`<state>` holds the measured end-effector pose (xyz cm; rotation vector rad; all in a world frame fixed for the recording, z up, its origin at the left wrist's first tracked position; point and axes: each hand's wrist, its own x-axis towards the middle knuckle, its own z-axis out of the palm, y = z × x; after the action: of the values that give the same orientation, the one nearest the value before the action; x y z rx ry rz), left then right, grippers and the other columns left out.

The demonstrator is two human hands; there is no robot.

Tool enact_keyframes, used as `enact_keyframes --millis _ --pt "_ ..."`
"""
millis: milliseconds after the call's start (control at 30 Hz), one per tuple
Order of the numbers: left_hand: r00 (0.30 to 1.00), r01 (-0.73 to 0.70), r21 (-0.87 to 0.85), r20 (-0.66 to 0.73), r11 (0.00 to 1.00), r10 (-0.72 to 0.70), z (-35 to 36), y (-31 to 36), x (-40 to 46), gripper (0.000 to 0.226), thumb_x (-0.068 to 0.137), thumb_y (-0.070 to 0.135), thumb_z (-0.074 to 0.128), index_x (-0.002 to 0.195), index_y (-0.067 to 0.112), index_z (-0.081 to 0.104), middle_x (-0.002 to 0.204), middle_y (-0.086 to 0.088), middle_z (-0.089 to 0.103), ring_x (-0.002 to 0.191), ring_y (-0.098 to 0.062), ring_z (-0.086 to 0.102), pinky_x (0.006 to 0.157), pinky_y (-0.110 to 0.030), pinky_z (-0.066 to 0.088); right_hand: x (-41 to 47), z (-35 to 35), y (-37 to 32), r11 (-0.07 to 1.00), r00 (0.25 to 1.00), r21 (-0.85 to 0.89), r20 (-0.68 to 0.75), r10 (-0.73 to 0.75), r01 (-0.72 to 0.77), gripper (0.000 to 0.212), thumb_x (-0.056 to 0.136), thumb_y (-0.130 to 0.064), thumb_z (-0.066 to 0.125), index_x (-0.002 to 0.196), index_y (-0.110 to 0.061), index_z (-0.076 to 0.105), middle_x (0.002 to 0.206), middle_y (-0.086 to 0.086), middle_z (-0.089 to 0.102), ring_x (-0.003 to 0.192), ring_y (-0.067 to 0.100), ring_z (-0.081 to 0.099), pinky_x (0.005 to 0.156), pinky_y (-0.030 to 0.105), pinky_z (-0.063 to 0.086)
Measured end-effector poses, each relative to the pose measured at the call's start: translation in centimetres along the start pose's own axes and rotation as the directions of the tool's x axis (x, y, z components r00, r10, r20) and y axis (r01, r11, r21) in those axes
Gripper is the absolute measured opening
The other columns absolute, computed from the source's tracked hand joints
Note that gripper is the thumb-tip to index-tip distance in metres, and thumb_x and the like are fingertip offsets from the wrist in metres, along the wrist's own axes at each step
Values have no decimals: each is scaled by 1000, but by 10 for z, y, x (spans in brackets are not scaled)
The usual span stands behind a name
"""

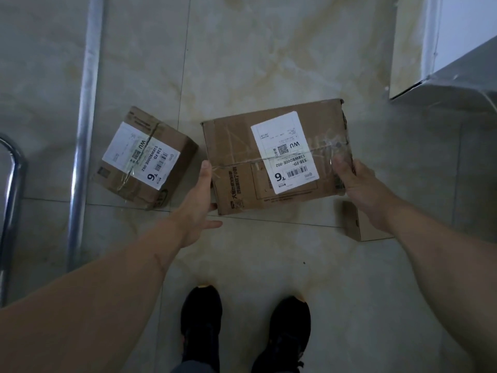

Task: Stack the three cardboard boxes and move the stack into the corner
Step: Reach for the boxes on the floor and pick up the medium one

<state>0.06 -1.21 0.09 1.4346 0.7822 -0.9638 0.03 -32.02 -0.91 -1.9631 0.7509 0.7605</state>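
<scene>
Cardboard box (236, 162) is held at both edges.
Left hand (199, 197) is pressed flat, right hand (360, 184) curled round; open floor (269, 63) beyond.

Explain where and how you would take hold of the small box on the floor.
Take the small box by its two long sides, from straight above. It lies flat, label up; its flat sides suit a two-handed squeeze, the taped top offers no handle. The left hand and right hand must first release the big box.

Dim, flat, greenish light; soft overall focus, wide-angle bending at the edges, faint shadows
</scene>
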Motion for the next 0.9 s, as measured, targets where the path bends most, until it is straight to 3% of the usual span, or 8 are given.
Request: enact_keyframes --millis 133,233,300,533,667,733,833,900 --pt "1000 -8 24 7 1000 8 -2 3 -3 76 86 79 19 148 40 40 152 10 41 140 -25 37 93 -46 44 -21 13 12 998 998 26 -31 53 -52 117 62 -103 32 150 -27 46 155 2 44 142 24 41 120 47 28" --pt "1000 -21 33 9 999 21 -3 3 -4 68 91 73 15 143 39 44 121 17 51 123 -17 44 105 -49 39 -32 23 22 990 993 84 -22 115 -113 121 58 -105 31 152 -28 43 157 -1 41 142 24 41 117 47 30" --pt "1000 -27 39 6 999 27 -3 4 -6 66 93 71 14 139 39 46 115 16 51 118 -16 46 110 -49 35 -37 30 28 983 989 117 -28 147 -143 124 55 -106 32 153 -31 40 159 -2 38 144 25 39 118 54 30" --pt "1000 -12 65 7 998 12 -9 4 -13 63 93 70 14 132 39 52 130 10 53 127 -19 47 114 -47 29 -50 46 40 970 980 160 -43 195 -185 123 53 -106 35 156 -38 32 163 -3 30 148 27 33 116 61 31" --pt "999 -19 84 -35 996 22 -13 2 -11 76 94 69 14 153 27 36 156 3 38 145 -23 32 118 -50 22 -49 43 31 963 964 160 -120 239 -219 122 59 -103 36 151 -24 42 159 2 37 139 30 44 112 59 38" --pt "994 -31 68 -107 997 38 -21 -2 -9 83 90 74 18 156 26 27 162 2 28 147 -24 28 118 -52 21 -45 39 21 962 940 153 -223 257 -226 121 68 -99 36 156 -16 35 164 8 30 144 34 39 114 56 36" --pt "965 -129 -24 -235 991 120 -46 -7 -11 84 87 78 23 157 31 24 162 0 30 146 -25 31 116 -55 25 -38 37 -13 992 918 34 -377 122 -118 113 80 -89 33 160 -9 28 168 14 22 152 34 27 121 46 24" --pt "932 -198 -106 -329 974 153 -69 -8 -13 82 89 74 26 153 24 36 148 -5 49 134 -24 48 111 -49 36 -28 41 -48 995 924 -93 -382 1 -39 98 90 -78 33 158 -6 31 168 18 21 152 35 24 124 46 19"
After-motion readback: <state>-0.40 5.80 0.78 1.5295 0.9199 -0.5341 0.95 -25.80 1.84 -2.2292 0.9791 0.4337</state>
